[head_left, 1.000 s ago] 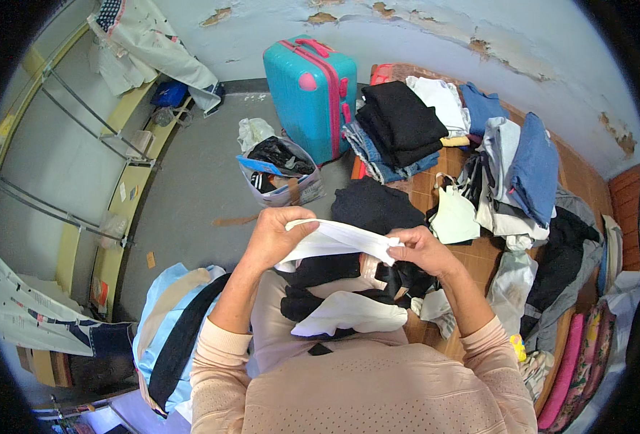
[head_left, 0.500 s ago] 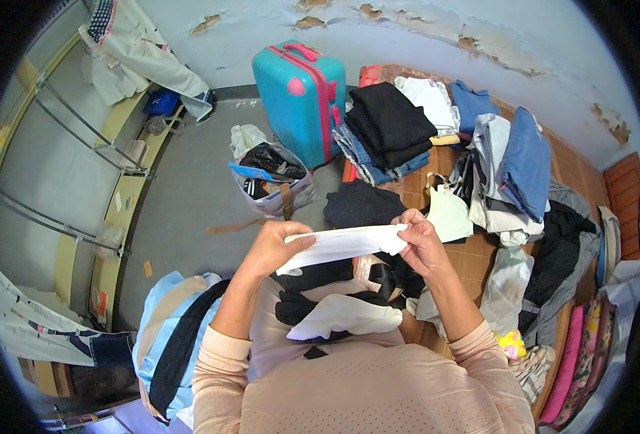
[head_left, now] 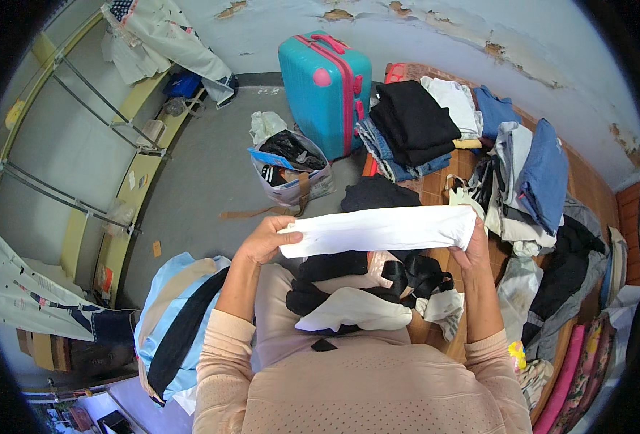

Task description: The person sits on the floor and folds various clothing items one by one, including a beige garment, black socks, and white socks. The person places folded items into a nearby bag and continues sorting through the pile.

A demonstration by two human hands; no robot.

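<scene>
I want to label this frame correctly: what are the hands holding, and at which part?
Both hands hold one folded white cloth stretched flat between them: the left hand grips its left end, the right hand its right end.

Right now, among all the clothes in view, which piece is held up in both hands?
The long white folded cloth. The left hand grips one end and the right hand the other, stretching it above the lap; every other garment lies on the table or in piles.

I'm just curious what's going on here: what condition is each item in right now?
White garment: folded into a strip, stretched between both hands.
Left hand: gripping its left end.
Right hand: gripping its right end.
Turquoise suitcase: upright, closed.
Bag on the floor: open, stuffed.
Black clothes stack: folded.
</scene>
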